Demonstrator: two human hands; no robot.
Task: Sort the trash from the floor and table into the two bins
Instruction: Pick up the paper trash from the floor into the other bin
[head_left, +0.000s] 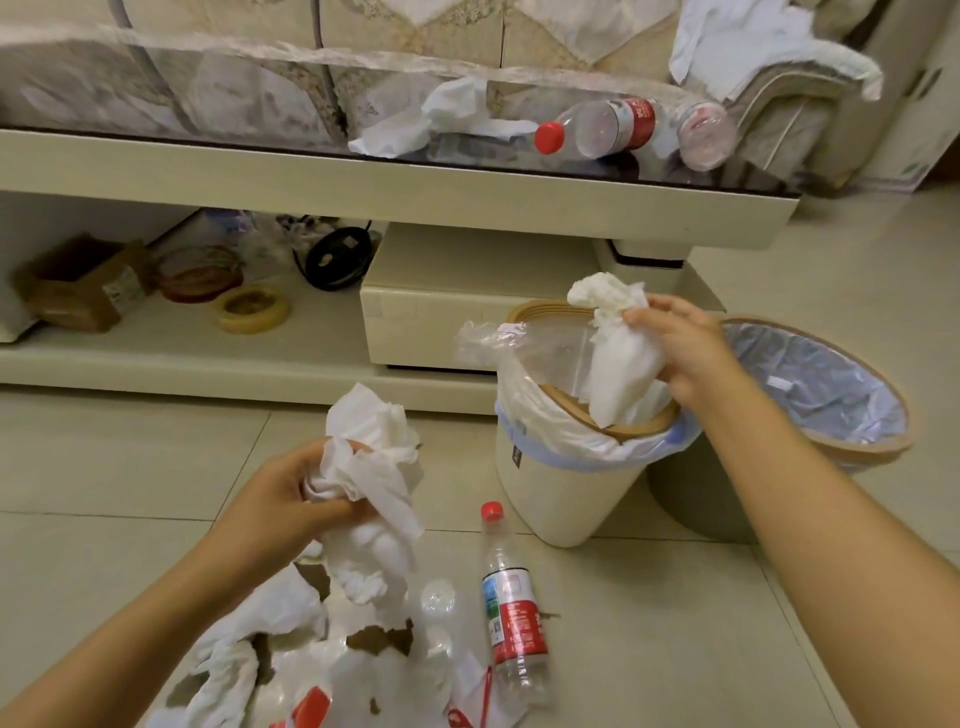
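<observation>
Right hand (675, 348) grips a tissue wad (618, 358) over the white bin (566, 488) at center right, left hand (291, 493) clutches crumpled tissues (374, 467) lower left, bottle (511, 603) on floor, second bin (831, 389) far right.

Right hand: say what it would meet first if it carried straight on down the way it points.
Likely the clear liner of the white bin; the right hand holds a tissue wad above its mouth. Depth is uncertain.
</observation>
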